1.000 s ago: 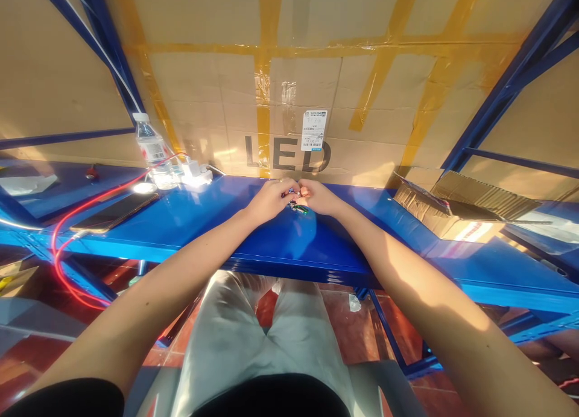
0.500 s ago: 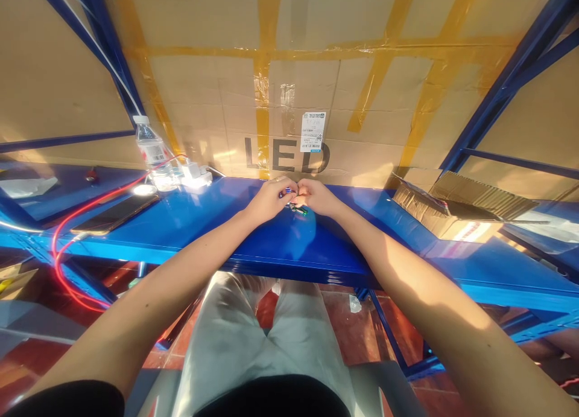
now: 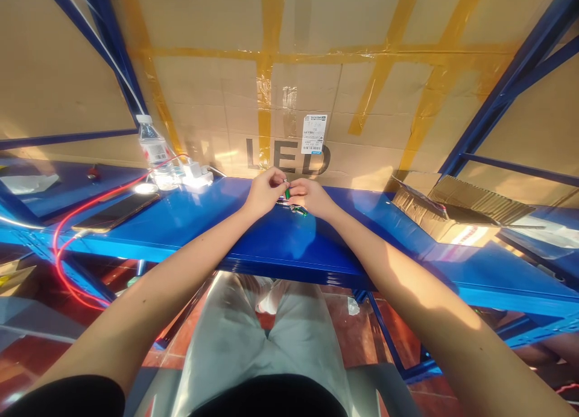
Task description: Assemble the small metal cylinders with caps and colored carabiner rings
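Over the blue tabletop [image 3: 271, 242], my two hands meet near the back. My left hand [image 3: 266, 192] is closed in a pinch at the upper end of a small shiny green piece with a silvery tip [image 3: 287, 193]. The fingers of my right hand [image 3: 310, 197] close on the same piece from the other side. It is too small to tell its exact kind. Just beneath the fingers lie several small glossy metal pieces [image 3: 299, 210], green, silver and purplish, partly hidden by my hands.
To the left are a phone [image 3: 116, 213], a water bottle [image 3: 154, 148], a lit white charger [image 3: 195, 173] and a red cable [image 3: 85, 209]. An open cardboard box [image 3: 465, 231] stands at right. A large taped carton [image 3: 217, 109] rises behind the table.
Both hands have shifted slightly and the fingers have rearranged. The green piece now shows upright between the fingertips, and more of the small pieces below is visible.
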### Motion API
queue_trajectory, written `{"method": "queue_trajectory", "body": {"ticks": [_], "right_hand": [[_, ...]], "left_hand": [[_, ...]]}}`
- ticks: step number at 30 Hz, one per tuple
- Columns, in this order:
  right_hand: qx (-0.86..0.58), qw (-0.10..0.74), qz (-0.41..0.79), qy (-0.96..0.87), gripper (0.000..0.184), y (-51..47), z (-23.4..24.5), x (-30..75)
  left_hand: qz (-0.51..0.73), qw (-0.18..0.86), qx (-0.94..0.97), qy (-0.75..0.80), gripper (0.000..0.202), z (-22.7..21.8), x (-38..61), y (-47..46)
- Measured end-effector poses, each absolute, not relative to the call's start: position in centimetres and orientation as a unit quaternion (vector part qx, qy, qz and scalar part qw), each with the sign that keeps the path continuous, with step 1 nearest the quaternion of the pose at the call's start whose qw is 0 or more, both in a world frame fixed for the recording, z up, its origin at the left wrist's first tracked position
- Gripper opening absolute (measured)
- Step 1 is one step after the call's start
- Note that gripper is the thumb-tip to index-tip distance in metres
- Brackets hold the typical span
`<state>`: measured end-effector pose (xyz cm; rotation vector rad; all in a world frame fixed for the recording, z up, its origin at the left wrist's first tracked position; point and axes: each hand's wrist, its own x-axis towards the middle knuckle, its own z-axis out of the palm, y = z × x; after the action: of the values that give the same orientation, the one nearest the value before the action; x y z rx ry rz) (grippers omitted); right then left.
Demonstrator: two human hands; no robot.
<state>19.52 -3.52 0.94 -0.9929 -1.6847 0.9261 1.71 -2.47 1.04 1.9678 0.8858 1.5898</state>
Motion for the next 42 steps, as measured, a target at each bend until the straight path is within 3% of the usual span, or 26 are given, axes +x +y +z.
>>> {"method": "queue_trajectory", "body": {"ticks": [3, 6, 10, 15, 20, 27, 35, 42], "right_hand": [[-0.443, 0.453, 0.26, -0.729, 0.025, -3.4, 1.1, 20.3], [-0.47, 0.378, 0.161, -0.781, 0.014, -3.3, 1.2, 21.0], [-0.493, 0.294, 0.145, -0.806, 0.01, -3.2, 0.7, 20.9], [-0.51, 0.248, 0.16, -0.808, 0.011, -2.8, 0.1, 20.2], [-0.49, 0.272, 0.166, -0.812, 0.011, -3.1, 0.0, 20.1], [-0.442, 0.386, 0.254, -0.769, 0.005, -3.4, 1.0, 20.7], [-0.434, 0.369, 0.289, -0.77, 0.006, -4.2, 0.9, 19.9], [-0.445, 0.386, 0.277, -0.759, 0.006, -3.7, 1.2, 20.4]], "left_hand": [[0.6, 0.222, 0.692, 0.335, 0.012, 1.2, 1.2, -2.0], [0.594, 0.252, 0.686, 0.337, 0.015, 1.2, 0.9, -1.4], [0.588, 0.315, 0.666, 0.334, 0.024, 0.9, 0.7, -0.9], [0.591, 0.357, 0.636, 0.345, 0.031, 1.0, 0.9, -1.0], [0.579, 0.435, 0.599, 0.342, 0.029, 1.4, 1.0, -1.7], [0.556, 0.477, 0.59, 0.34, 0.039, 1.4, 0.8, -1.5], [0.537, 0.413, 0.643, 0.357, 0.037, -0.7, 1.5, -0.1], [0.57, 0.381, 0.645, 0.338, 0.026, 0.4, 0.3, 0.4]]}}
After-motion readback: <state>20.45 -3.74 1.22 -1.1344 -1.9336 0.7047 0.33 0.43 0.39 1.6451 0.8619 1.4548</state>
